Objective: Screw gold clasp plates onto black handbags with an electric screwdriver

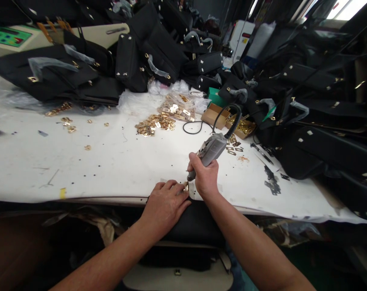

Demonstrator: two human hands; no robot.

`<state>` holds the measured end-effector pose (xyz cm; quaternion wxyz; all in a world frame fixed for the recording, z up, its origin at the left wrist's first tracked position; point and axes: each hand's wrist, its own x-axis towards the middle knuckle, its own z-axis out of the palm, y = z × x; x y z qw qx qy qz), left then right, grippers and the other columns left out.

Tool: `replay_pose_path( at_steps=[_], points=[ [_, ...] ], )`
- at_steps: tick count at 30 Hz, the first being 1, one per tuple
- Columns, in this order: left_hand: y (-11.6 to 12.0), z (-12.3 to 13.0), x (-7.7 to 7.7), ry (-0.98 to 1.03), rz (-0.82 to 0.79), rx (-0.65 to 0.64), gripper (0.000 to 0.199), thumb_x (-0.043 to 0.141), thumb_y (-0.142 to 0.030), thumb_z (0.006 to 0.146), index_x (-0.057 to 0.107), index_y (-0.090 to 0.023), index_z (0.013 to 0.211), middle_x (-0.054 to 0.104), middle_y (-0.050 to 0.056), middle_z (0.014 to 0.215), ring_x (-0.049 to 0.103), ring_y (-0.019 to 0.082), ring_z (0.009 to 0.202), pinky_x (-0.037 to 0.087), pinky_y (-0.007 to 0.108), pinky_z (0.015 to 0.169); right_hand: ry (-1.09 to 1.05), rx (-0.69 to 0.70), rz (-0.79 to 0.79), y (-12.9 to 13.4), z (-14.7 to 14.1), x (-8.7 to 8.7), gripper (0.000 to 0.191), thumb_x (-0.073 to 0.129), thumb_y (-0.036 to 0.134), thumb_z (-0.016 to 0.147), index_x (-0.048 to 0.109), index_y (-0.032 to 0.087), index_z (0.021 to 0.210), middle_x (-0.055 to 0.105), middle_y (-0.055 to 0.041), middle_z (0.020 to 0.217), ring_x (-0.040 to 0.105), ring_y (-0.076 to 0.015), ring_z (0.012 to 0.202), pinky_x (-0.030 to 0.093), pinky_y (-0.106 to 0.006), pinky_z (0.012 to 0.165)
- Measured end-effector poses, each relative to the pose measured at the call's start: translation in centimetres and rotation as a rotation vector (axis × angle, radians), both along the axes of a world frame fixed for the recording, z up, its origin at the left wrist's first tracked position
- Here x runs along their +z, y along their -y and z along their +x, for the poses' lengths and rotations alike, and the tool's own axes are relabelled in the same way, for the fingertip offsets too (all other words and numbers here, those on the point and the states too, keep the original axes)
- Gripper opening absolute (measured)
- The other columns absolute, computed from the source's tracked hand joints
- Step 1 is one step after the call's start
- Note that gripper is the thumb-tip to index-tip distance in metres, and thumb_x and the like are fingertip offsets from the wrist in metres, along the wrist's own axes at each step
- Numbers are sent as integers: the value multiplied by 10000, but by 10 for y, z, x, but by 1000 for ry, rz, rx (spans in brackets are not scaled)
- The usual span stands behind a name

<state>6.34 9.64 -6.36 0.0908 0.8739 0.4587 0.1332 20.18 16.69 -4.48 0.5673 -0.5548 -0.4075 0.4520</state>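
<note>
My right hand [205,174] is wrapped round a grey power screwdriver [212,149] with a black cable, its tip pointing down at a small gold metal fitting [186,186]. The fitting lies at the front edge of the white table [117,165]. My left hand [167,202] lies flat with its fingers spread, fingertips touching the fitting's left side. Below both hands, a black bag piece [195,222] reaches over the table edge; part of it is hidden by my left hand.
Gold fittings [155,124] are heaped at the back middle, beside a plastic bag of more. Open cardboard boxes [216,116] stand behind the screwdriver. Black handbags [165,48] are piled along the back and right. The screwdriver's cable loops over the table.
</note>
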Motion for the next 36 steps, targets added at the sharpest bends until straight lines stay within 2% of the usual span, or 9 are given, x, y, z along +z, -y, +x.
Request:
replay_pose_path(
  at_steps=[8, 13, 21, 26, 28, 32, 36],
  points=[
    [-2, 1, -1, 0, -19, 9, 176, 615, -344, 975, 711, -274, 1105, 711, 36, 1148, 576, 282, 1121, 436, 463, 883, 172, 160, 62, 2, -9, 7, 300, 678, 361, 790, 518, 202, 591, 519, 34, 507, 452, -108, 468, 388, -237, 456],
    [-1, 1, 0, 10, -39, 19, 162, 618, -334, 972, 717, -286, 1091, 710, 24, 1143, 573, 274, 1126, 436, 460, 893, 290, 264, 87, -4, -10, 6, 302, 673, 357, 779, 508, 205, 576, 508, 38, 509, 448, -107, 470, 378, -237, 465],
    [-1, 0, 3, -1, -30, 19, 160, 616, -323, 970, 727, -274, 1076, 724, 28, 1140, 587, 282, 1115, 445, 457, 883, 191, 288, 57, -8, -9, 3, 296, 719, 363, 763, 535, 199, 600, 513, 42, 517, 454, -105, 482, 389, -234, 472],
    [-6, -1, -2, -11, 64, -3, 166, 635, -276, 950, 736, -279, 1082, 735, 21, 1130, 613, 284, 1092, 467, 449, 862, -27, 387, 68, -8, -6, 13, 378, 856, 445, 658, 576, 192, 669, 524, 53, 551, 479, -101, 497, 426, -222, 469],
    [-8, -2, -6, -17, 112, -23, 190, 630, -271, 949, 736, -289, 1106, 733, 21, 1160, 619, 285, 1097, 474, 438, 852, -83, 357, 84, -7, 1, 23, 415, 866, 492, 645, 586, 187, 677, 545, 44, 554, 485, -100, 482, 435, -224, 457],
    [-9, -4, -10, -12, 191, -47, 212, 592, -294, 963, 747, -308, 1107, 733, 16, 1196, 633, 282, 1089, 483, 414, 836, -74, 164, 136, -10, 36, 40, 464, 787, 603, 731, 612, 175, 696, 582, 13, 536, 489, -105, 436, 417, -230, 407],
    [-9, -5, -14, 7, 239, -51, 232, 566, -318, 971, 753, -314, 1109, 740, 7, 1201, 641, 278, 1081, 484, 398, 833, -5, -130, 174, -31, 98, 33, 471, 769, 611, 752, 616, 168, 708, 608, 2, 541, 520, -111, 441, 426, -230, 416]
  ],
)
